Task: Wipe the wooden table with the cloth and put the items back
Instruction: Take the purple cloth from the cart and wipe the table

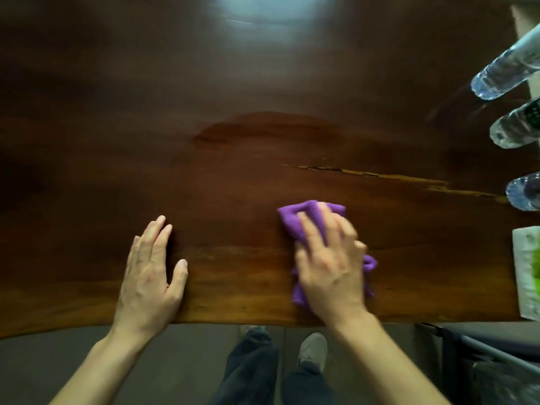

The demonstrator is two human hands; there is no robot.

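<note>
A dark wooden table (233, 176) fills the view, its front edge close to me. My right hand (330, 264) presses down on a crumpled purple cloth (306, 217) near the front edge, right of centre, with fingers spread over it. The cloth shows above and to the right of that hand. My left hand (152, 273) lies flat on the wood to the left, fingers apart, holding nothing. Along the right edge stand three clear plastic water bottles (502, 74) (517, 127) (523, 191). A white and green pack (529, 276) lies at the front right.
A pale crack line (380, 175) runs across the wood towards the right bottles. Below the table edge are a grey floor, my dark trousers and a grey shoe (312, 349). A dark frame with a metal bar (491, 355) stands at the lower right.
</note>
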